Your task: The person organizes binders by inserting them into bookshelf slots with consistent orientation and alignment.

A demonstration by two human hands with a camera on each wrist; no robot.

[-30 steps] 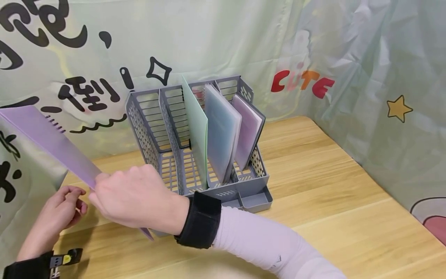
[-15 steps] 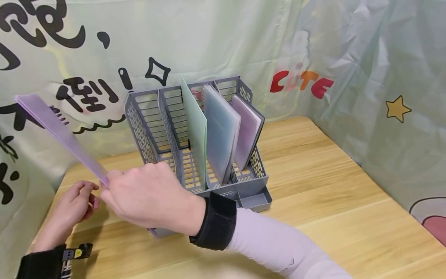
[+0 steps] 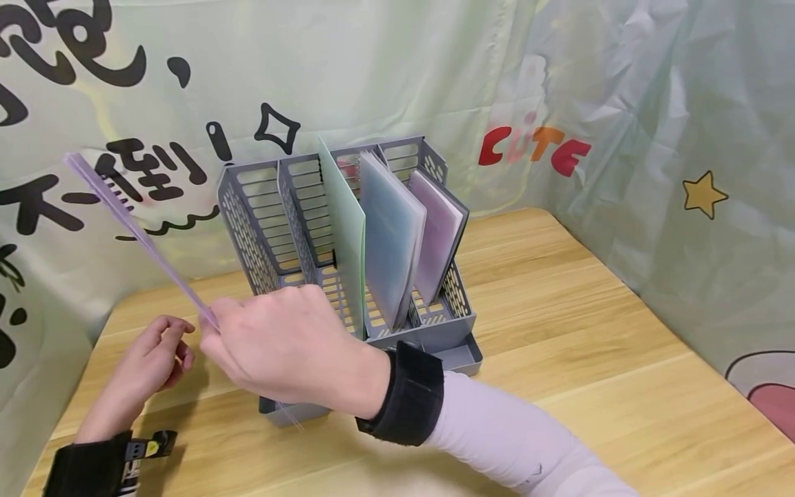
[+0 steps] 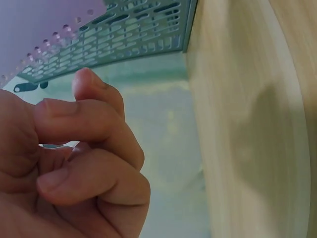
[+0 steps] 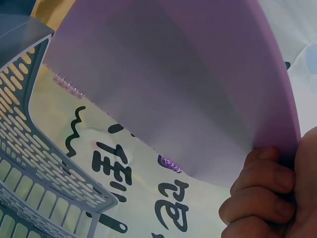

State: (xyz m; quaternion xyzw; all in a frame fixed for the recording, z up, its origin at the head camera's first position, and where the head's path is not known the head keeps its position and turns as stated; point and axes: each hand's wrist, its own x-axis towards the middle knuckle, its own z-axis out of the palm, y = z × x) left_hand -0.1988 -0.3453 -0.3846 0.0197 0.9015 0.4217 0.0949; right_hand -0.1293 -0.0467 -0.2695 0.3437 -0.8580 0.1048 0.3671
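Observation:
My right hand (image 3: 298,345) grips a purple spiral notebook (image 3: 145,241) by its near edge. The notebook is raised above the table, nearly edge-on in the head view, left of a grey file rack (image 3: 444,333). In the right wrist view its broad cover (image 5: 158,89) and coil show, with fingers (image 5: 262,193) and thumb pinching the edge. My left hand (image 3: 143,366) stays low at the left, fingers loosely curled with nothing in them. A green folder (image 3: 346,238), a blue notebook (image 3: 390,235) and a smaller purple notebook (image 3: 435,238) stand upright in the rack.
Two slots at the rack's left hold nothing visible. A dark thin item (image 3: 459,238) stands behind the smaller purple notebook. A small tray (image 3: 462,355) juts from the rack's front. Printed cloth (image 3: 397,76) hangs behind and beside the wooden table (image 3: 590,359).
My right hand has moved rightward with the purple notebook, which has turned from showing its cover to nearly edge-on. The left hand has shifted slightly right and up in view.

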